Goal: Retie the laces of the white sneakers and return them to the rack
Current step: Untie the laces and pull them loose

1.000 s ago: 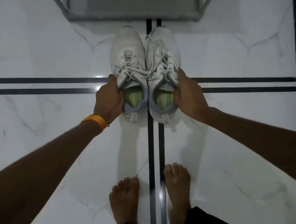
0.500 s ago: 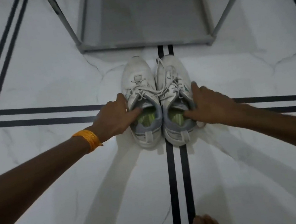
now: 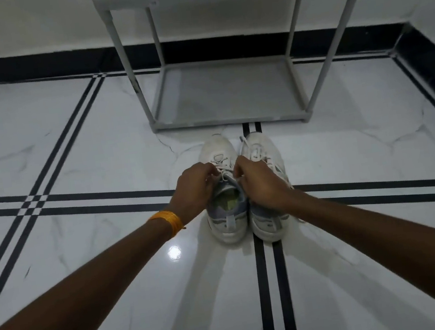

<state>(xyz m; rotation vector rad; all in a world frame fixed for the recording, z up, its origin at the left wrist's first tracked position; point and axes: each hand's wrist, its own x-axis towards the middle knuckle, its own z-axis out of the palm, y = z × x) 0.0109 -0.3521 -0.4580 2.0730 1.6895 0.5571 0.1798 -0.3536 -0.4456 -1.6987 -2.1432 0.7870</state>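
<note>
- Two white low-top sneakers sit side by side on our glossy white marble floor point(image 3: 67, 147), toes pointing away from us toward the rack: the left white sneaker point(image 3: 228, 219) and the right white sneaker point(image 3: 271, 221), their inner sides touching.
- Both stand upright on their soles, heels nearest us, with grey collars; a yellow-green insole shows inside the left one.
- Our left hand point(image 3: 196, 189) is curled over the left sneaker's throat, fingers bent and pinched together on the thin white laces point(image 3: 223, 173).
- Our right hand point(image 3: 258, 182) reaches across above the gap between the two shoes, fingers bent and closed on the same laces; how much cord each hand holds we cannot tell.
- An orange band point(image 3: 167, 223) circles our left wrist.
- Just beyond the toes stands the pale grey metal-framed shoe rack point(image 3: 228, 119), its low shelf close to the floor and apart from the shoes.
- Black double stripes point(image 3: 98, 204) cross the floor, one pair running under the sneakers.
- A black skirting board point(image 3: 26, 67) lines the foot of the wall.
</note>
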